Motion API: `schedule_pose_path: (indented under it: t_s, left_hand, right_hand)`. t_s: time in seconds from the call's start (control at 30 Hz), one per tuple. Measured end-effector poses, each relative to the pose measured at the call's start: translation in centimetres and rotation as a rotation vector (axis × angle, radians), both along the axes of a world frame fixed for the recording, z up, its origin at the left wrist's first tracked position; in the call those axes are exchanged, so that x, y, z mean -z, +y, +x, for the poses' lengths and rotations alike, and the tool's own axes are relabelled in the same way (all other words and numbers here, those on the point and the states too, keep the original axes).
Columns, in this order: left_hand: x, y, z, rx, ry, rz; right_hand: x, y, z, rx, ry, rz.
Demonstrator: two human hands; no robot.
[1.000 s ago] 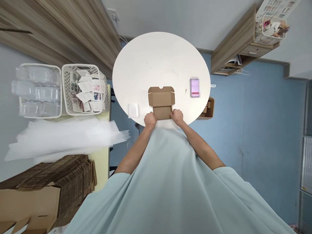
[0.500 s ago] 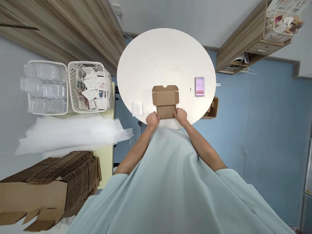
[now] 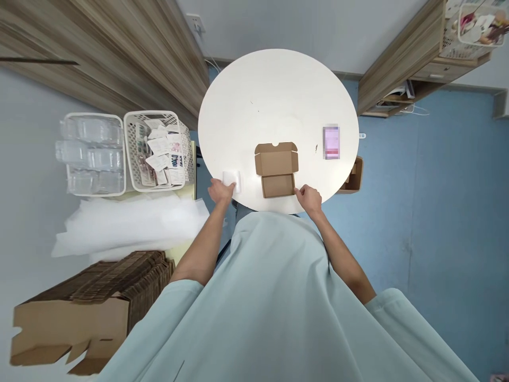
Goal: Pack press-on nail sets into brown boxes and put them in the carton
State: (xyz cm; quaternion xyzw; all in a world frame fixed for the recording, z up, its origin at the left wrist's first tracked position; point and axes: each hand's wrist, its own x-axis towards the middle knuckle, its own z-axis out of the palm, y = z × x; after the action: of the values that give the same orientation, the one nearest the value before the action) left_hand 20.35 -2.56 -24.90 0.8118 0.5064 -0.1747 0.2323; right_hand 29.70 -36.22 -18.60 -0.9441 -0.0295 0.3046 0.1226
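Observation:
An open brown cardboard box lies near the front edge of the round table, its lid folded back and its inside bare. At the box's right front corner, my right hand is closed, thumb and fingertips pinching the side wall. Over to the left, my left hand is at the table's rim with its thumb on a small white wrapped packet. Its other fingers curl by the packet's left edge, partly hidden. What the packet contains cannot be made out.
On the white round table lies a blurred pink-purple card. To the left stand a basket of clear plastic boxes, a basket of carded items, white foam sheets and stacked flat cardboard boxes. A brown carton sits right, below the table.
My left hand has let go of the box's left side and moved left to the white packet. My right hand remains at the box's right side. The whole view has shifted slightly.

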Motion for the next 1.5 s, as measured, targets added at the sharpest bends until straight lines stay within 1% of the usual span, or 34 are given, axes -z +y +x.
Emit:
schedule_pose_path:
  t_s: [0.1, 0.27, 0.4, 0.5, 0.57, 0.6, 0.67, 0.77, 0.83, 0.87, 0.9, 0.97, 1.07, 1.17, 1.23, 1.3, 1.43, 1.5]
  left_hand:
    - [0.1, 0.0, 0.4, -0.074, -0.009, 0.004]
    - [-0.4, -0.3, 1.0, -0.050, -0.022, 0.021]
    - [-1.1, -0.5, 1.1, -0.031, -0.003, 0.039]
    - [-1.8, -0.6, 0.8, -0.048, -0.022, 0.009]
    - [-2.5, -0.7, 0.3, -0.086, -0.069, -0.033]
    - [-2.9, -0.8, 0.0, -0.123, -0.103, -0.076]
    - [-3.9, -1.3, -0.7, -0.216, -0.207, -0.227]
    - [-5.4, -2.3, -1.8, -0.319, -0.403, -0.553]
    - [-6.2, -3.3, -2.2, -0.314, -0.487, -0.735]
    - [-6.5, -3.8, -2.2, -0.297, -0.508, -0.801]
    - [-6.7, -4.3, -2.0, -0.274, -0.518, -0.850]
    - [-6.9, -5.4, -1.4, -0.228, -0.509, -0.894]
    - [-6.5, -7.1, 0.2, -0.169, -0.458, -0.864]
    - [-5.4, -8.7, 1.8, -0.143, -0.412, -0.809]
    - [-4.5, -9.8, 2.7, -0.147, -0.397, -0.757]
    - [-3.7, -10.8, 3.5, -0.134, -0.378, -0.672]
    - [-2.5, -12.3, 4.8, -0.008, -0.281, -0.449]
    - [-2.2, -12.9, 5.2, 0.042, -0.226, -0.388]
  right_hand:
    - [-0.1, -0.5, 0.0, 0.026, -0.003, 0.026]
    - [-0.5, -1.1, 0.3, 0.055, -0.014, 0.061]
    - [-1.0, -0.9, 0.6, 0.027, -0.008, 0.080]
    - [-1.2, -0.3, 0.8, 0.002, 0.002, 0.107]
    - [-1.3, 0.2, 0.9, -0.001, 0.002, 0.142]
    - [-1.4, 0.4, 1.0, 0.005, 0.001, 0.171]
    - [-1.4, 0.9, 1.3, 0.041, 0.017, 0.272]
    - [-1.7, 1.5, 1.6, 0.130, 0.166, 0.539]
    - [-1.9, 1.9, 1.8, 0.169, 0.325, 0.722]
    - [-2.0, 2.2, 1.9, 0.175, 0.399, 0.789]
    - [-2.1, 2.4, 2.0, 0.177, 0.459, 0.836]
    - [-2.1, 2.8, 2.1, 0.185, 0.526, 0.870]
    - [-1.4, 3.4, 2.3, 0.235, 0.488, 0.843]
    - [-0.1, 3.8, 2.7, 0.269, 0.383, 0.784]
    - [0.8, 3.8, 3.1, 0.269, 0.319, 0.688]
    - [1.6, 3.8, 3.5, 0.250, 0.262, 0.565]
    - [2.5, 3.9, 4.0, 0.190, 0.193, 0.373]
    - [2.9, 4.1, 4.0, 0.154, 0.179, 0.303]
